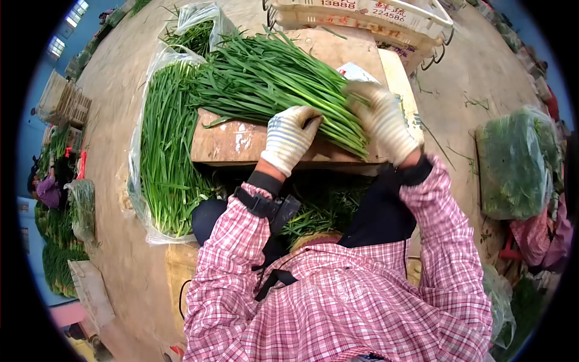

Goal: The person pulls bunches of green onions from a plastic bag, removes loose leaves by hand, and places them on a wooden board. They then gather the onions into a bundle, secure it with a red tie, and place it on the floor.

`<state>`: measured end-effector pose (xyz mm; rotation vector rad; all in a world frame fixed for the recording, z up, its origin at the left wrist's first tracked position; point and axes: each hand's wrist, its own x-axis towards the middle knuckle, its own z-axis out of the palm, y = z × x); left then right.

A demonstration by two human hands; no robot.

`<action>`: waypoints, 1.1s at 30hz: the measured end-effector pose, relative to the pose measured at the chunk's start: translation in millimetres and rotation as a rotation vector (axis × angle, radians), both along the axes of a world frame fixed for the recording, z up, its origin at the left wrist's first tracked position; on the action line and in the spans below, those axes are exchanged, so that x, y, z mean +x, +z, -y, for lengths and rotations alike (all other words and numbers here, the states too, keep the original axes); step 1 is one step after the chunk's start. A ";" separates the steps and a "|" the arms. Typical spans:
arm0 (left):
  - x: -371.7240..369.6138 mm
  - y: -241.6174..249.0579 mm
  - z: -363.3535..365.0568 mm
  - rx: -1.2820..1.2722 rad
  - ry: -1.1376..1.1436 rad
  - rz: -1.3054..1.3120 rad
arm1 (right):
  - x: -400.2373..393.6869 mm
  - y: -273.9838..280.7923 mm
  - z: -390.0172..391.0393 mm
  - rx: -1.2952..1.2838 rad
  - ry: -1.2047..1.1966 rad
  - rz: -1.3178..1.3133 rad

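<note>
A large bunch of green Chinese chives (271, 75) lies across a wooden board (226, 142), its pale stem ends pointing right. My left hand (291, 137), in a striped white knit glove, is at the near edge of the bunch, thumb and forefinger pinched together against the stems. What the pinch holds is hidden. My right hand (383, 117), gloved likewise, hovers over the stem ends at the right; motion smears its fingers. Left of the board, more chives (172, 145) stand packed in a clear plastic bag (137, 151).
White plastic crates (362, 21) with red lettering stand beyond the board. A wrapped green bundle (515, 163) sits on the floor at right. Loose leaves (325, 211) lie below the board between my knees. At far left, a person in purple (48, 192) is near piled greens.
</note>
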<state>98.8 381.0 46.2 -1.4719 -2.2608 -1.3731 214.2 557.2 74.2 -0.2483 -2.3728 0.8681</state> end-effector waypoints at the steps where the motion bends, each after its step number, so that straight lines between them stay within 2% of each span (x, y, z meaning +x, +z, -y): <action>1: 2.1 -2.3 3.9 -0.032 -0.007 0.142 | -9.7 5.5 -23.7 0.106 -0.201 0.081; 2: 3.0 -7.2 6.9 -0.003 -0.016 0.145 | -22.6 11.5 -41.6 0.020 -0.313 0.254; 3: 3.6 -11.5 9.9 0.027 -0.023 0.147 | -38.7 4.7 -65.3 -0.083 -0.295 0.393; 4: 4.5 -12.1 13.2 0.044 -0.024 0.117 | -50.3 -1.6 -82.0 0.023 -0.169 0.471; 5: 8.3 -10.0 16.4 0.065 -0.014 0.136 | -67.6 -3.0 -86.4 0.035 -0.145 0.642; 7: 11.7 -12.8 19.3 0.122 -0.007 0.160 | -95.6 -9.8 -88.6 0.105 -0.184 0.775; 9: 13.5 -15.8 22.3 0.106 -0.038 0.238 | -117.8 -15.8 -86.5 0.007 -0.365 0.868; 10: 14.8 -13.9 23.3 0.108 -0.055 0.247 | -121.1 -16.0 -89.8 -0.143 -0.360 0.907; 13: 13.2 -14.1 22.7 0.124 -0.084 0.234 | -132.7 -41.8 -106.3 -0.223 -0.293 0.852; 14: 12.7 -15.6 22.5 0.137 -0.096 0.207 | -127.1 -43.8 -107.5 0.036 -0.145 0.749; 15: 11.3 -18.3 21.5 0.141 -0.100 0.213 | -121.4 -45.8 -108.3 0.040 -0.149 0.755; 17: 9.1 -21.8 18.3 0.187 -0.073 0.301 | -106.9 -30.7 -98.1 -0.842 -0.290 0.393; 19: 10.0 -19.8 17.1 0.178 -0.085 0.342 | -103.9 -39.2 -103.2 -0.836 -0.208 0.392; 21: 11.0 -14.7 15.6 0.155 -0.071 0.280 | -109.4 -37.1 -101.2 -1.076 -0.205 0.456; 23: 10.6 -17.6 15.8 0.157 -0.075 0.284 | -123.1 -50.6 -110.6 -1.068 -0.178 0.495; 25: 11.8 -16.8 17.2 0.172 -0.078 0.307 | -138.1 -61.6 -108.7 -0.951 -0.191 0.511; 27: 13.0 -14.6 18.5 0.163 -0.072 0.341 | -125.6 -38.4 -93.7 -0.943 -0.252 0.489; 29: 13.0 -17.3 18.8 0.156 -0.080 0.358 | -113.9 -36.8 -103.8 -0.796 -0.037 0.552; 31: 10.0 -20.8 17.3 0.189 -0.084 0.295 | -97.5 -23.2 -101.9 -0.882 -0.091 0.520; 33: 6.9 -19.8 17.2 0.117 -0.086 0.289 | -94.4 -30.4 -116.7 -0.674 -0.211 0.560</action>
